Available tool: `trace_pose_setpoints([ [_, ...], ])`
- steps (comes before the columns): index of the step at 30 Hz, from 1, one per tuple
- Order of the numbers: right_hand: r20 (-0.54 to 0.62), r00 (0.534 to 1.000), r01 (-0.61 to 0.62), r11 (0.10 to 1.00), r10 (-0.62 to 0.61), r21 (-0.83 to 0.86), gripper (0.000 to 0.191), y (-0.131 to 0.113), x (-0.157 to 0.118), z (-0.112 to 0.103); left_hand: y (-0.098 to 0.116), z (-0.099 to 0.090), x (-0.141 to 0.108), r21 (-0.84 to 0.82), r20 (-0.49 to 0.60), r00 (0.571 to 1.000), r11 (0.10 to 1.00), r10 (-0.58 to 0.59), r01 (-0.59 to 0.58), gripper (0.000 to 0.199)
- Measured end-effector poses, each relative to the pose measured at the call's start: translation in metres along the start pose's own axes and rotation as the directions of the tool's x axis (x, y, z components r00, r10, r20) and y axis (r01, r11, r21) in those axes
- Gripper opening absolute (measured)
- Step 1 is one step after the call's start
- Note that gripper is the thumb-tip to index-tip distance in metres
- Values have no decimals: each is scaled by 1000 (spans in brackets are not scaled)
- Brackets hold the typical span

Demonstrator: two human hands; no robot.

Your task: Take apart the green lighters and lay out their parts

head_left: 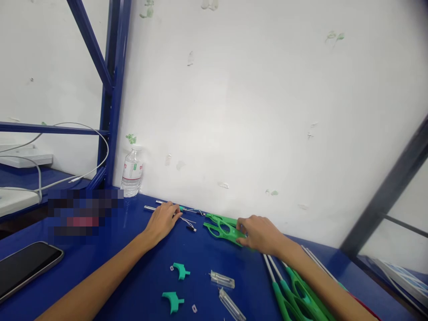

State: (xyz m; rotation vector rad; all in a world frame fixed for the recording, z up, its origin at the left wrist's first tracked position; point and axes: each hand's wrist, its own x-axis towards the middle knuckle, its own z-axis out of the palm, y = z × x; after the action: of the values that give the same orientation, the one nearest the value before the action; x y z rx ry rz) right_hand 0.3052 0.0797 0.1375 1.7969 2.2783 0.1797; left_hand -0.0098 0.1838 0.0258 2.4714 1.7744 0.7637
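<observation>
My left hand (163, 221) lies at the back of the blue table, fingers curled down over a thin metal tube (149, 208) with thin wires and a black connector (191, 228) at its end. A second metal tube (161, 202) lies just behind it. My right hand (259, 232) grips the end of a green plastic handle shell (222, 231), thumb in front and fingers over the top. Another green shell (230, 220) lies against the wall behind it. Two teal trigger pieces (181, 271) and two clear plastic parts (222, 280) lie nearer to me.
Several green handles with grey rods (284, 294) lie under and beside my right forearm. At left are a phone (30, 266), a blurred-out patch and a clear water bottle (132, 173) by the wall. Blue rack posts (117, 93) and white cables (106, 147) stand behind.
</observation>
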Motion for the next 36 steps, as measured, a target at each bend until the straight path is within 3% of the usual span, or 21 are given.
trace_pose_setpoints([
  [7, 55, 990, 126, 992, -126, 6, 35, -5, 37, 5, -3, -3, -2, -30, 12, 999, 999, 32, -32, 31],
  [22, 84, 986, 144, 990, -142, -14, 36, 0, 44, 16, -9, 4, 8, -38, 40, 990, 991, 132, -130, 33],
  [28, 68, 992, 106, 992, -102, -71, 36, -1, 48, 18, -15, 12, 9, -52, 22, 980, 979, 199, -197, 32],
  [36, -44, 996, -87, 985, 81, -146, 33, -2, 29, 12, -24, 23, 12, -130, -52, 946, 937, 319, -323, 32],
])
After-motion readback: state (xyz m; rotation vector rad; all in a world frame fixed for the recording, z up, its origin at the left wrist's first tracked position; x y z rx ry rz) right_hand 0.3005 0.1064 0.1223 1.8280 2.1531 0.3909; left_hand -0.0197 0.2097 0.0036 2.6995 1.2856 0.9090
